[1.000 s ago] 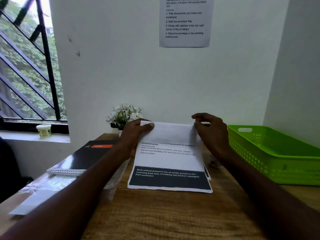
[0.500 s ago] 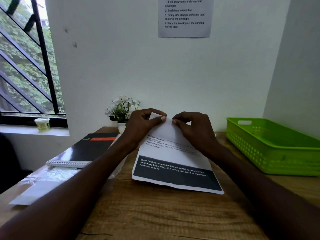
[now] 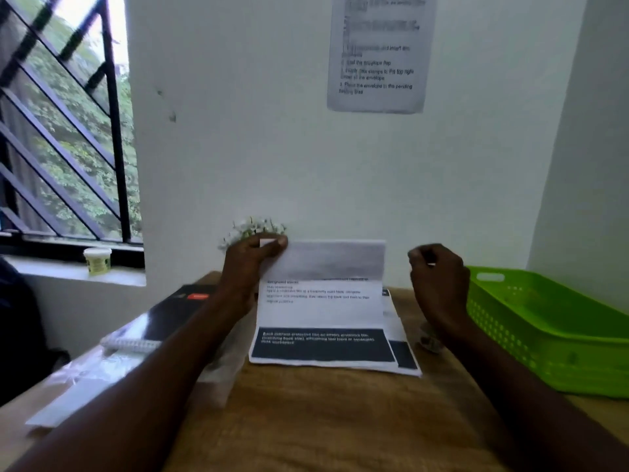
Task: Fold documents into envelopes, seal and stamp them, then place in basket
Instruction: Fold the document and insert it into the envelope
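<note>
Left hand (image 3: 250,264) pinches the document (image 3: 323,301), top strip folded over.

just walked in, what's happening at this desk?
A person is folding a printed document on the wooden desk. The left hand pinches its folded-over top edge at the left corner; the right hand is off the paper, fingers curled, holding nothing visible. More sheets lie underneath. The green basket on the right looks empty. No envelope clearly visible.

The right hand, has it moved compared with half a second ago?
Yes. The right hand left the document top edge and shifted right, toward the green basket.
</note>
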A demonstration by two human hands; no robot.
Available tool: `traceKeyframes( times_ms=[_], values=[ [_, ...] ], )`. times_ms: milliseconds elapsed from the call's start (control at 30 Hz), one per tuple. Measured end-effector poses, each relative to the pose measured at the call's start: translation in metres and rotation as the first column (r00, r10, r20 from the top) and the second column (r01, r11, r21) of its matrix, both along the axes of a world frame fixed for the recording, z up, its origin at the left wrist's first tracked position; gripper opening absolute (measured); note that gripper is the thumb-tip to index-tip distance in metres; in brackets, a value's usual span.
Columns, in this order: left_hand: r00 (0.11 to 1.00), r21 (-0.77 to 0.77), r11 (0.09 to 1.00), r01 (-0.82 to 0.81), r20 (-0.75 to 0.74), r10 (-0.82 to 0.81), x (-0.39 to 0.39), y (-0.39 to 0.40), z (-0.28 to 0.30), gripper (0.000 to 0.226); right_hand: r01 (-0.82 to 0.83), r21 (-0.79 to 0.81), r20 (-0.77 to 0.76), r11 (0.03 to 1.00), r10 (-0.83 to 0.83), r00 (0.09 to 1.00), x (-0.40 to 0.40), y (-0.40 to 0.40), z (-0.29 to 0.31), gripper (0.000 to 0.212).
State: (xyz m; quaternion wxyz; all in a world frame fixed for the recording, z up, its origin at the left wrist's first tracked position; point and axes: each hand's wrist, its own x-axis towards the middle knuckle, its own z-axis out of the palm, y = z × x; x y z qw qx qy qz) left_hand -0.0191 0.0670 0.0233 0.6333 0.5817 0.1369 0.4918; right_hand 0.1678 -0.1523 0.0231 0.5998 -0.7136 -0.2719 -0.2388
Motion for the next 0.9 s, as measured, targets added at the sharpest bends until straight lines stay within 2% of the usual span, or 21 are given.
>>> traceKeyframes(
  times_ms=[67, 167, 233, 400, 533, 633, 733, 767, 833, 900],
  values=[
    [1.0, -0.043, 0.999, 0.021, -0.002, -0.021, 0.0, 0.001, 0.001, 0.02, -0.109, 0.092, -0.059, 0.99, 0.114, 0.992, -0.003, 0.001, 0.004, 0.013],
    [0.996, -0.038, 0.995, 0.091, -0.007, -0.091, 0.002, -0.005, 0.003, 0.023, -0.297, 0.096, -0.129, 0.95, 0.308, 0.943, -0.014, 0.004, 0.009, 0.041],
    [0.991, -0.018, 0.991, 0.135, -0.009, -0.135, 0.006, -0.011, 0.003, 0.023, -0.39, 0.107, -0.165, 0.915, 0.403, 0.9, -0.02, 0.006, 0.01, 0.048],
    [0.978, -0.019, 0.978, 0.209, 0.02, -0.208, 0.012, -0.024, 0.002, 0.015, -0.474, 0.251, -0.22, 0.844, 0.526, 0.821, -0.02, 0.005, 0.006, 0.014],
    [0.981, -0.149, 0.971, 0.185, 0.082, -0.175, 0.011, -0.02, 0.002, 0.002, -0.434, 0.354, -0.293, 0.828, 0.539, 0.79, -0.012, 0.005, 0.005, 0.01],
    [0.974, -0.196, 0.959, 0.204, 0.136, -0.179, 0.009, -0.01, 0.003, 0.01, -0.409, 0.418, -0.352, 0.811, 0.559, 0.75, -0.004, 0.005, 0.004, 0.008],
    [0.977, -0.084, 0.974, 0.209, -0.034, -0.212, 0.012, -0.01, 0.001, 0.046, -0.438, 0.417, -0.365, 0.796, 0.588, 0.722, -0.005, 0.005, 0.004, 0.008],
    [0.97, -0.054, 0.973, 0.223, -0.084, -0.227, 0.014, -0.011, -0.001, 0.052, -0.451, 0.409, -0.358, 0.793, 0.594, 0.72, -0.006, 0.006, 0.004, 0.009],
    [0.957, -0.035, 0.964, 0.264, -0.114, -0.266, 0.015, -0.017, -0.004, 0.05, -0.48, 0.39, -0.355, 0.786, 0.609, 0.709, -0.01, 0.007, 0.004, 0.01],
    [0.955, -0.064, 0.958, 0.278, -0.084, -0.283, 0.015, -0.02, -0.004, 0.046, -0.508, 0.375, -0.364, 0.775, 0.627, 0.689, -0.015, 0.008, 0.004, 0.011]
  ],
)
